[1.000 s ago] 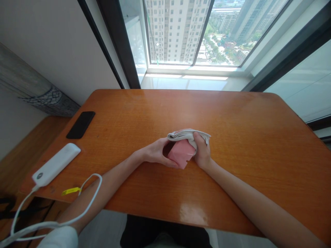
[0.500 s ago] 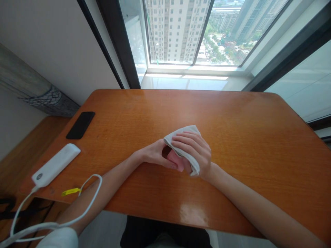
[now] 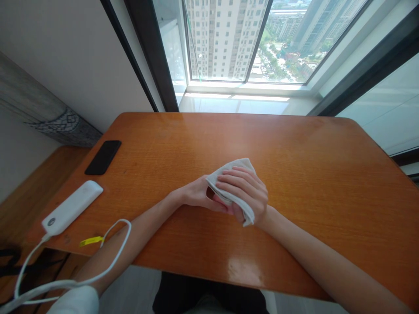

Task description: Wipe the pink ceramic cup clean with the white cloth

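In the head view, my right hand [image 3: 247,187] presses a folded light-grey cloth [image 3: 220,172], its fingers lying bent over the top. Beneath the cloth a small pink object [image 3: 218,199] shows only in part; its kind cannot be made out. My left hand [image 3: 199,192] grips that pink object from the left, thumb along the near side, with its other fingers hidden under the cloth. Both hands meet just above the middle of the wooden table [image 3: 294,174].
A black phone [image 3: 103,157] lies at the table's left side. Nearer to me is a white power strip-like device [image 3: 72,208] with a white cable [image 3: 126,240] looping over my left forearm. A yellow tag [image 3: 91,241] hangs by it. Beyond the far edge stands a window [image 3: 225,43].
The cloth and my right hand have shifted slightly toward me and down over the pink object, so less of it shows. My left hand stays nearly in place.
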The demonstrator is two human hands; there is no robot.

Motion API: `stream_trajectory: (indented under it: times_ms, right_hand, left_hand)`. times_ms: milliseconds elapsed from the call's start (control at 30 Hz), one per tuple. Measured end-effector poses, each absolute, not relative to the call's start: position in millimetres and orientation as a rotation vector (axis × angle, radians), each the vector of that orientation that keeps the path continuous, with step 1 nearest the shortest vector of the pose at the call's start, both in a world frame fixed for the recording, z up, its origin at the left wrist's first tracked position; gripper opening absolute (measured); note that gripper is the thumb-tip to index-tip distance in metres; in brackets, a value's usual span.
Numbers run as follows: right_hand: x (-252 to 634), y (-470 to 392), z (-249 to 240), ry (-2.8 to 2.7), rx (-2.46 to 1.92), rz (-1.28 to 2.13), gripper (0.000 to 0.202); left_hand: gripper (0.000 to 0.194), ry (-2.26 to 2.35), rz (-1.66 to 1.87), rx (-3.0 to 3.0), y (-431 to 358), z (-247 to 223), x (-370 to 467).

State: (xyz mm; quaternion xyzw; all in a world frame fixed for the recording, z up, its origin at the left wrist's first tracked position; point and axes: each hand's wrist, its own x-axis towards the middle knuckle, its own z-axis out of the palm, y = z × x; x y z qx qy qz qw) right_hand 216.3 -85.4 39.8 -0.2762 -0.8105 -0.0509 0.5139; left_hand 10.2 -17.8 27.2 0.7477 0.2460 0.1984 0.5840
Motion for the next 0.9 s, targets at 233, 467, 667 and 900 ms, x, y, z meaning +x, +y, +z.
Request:
stream_trajectory:
  times_ms: [233, 467, 667, 900]
  right_hand:
    - [224, -78, 14, -1.446, -0.927, 0.702, 0.044]
    - [220, -75, 4, -1.153, -0.930, 0.972, 0.046]
    - [214, -77, 15, -1.156, -0.835, 0.965, 0.048]
    - [213, -74, 15, -1.064, -0.901, 0.967, 0.049]
  left_hand:
    - [0.092, 0.362, 0.481, 1.666, -10, 16, 7]
    - [0.102, 0.373, 0.515, 1.775, -12, 18, 7]
    - [0.079, 0.429, 0.733, 2.015, -10, 14, -3]
    - [0.047, 0.335, 1.168, 1.964, -52, 79, -1]
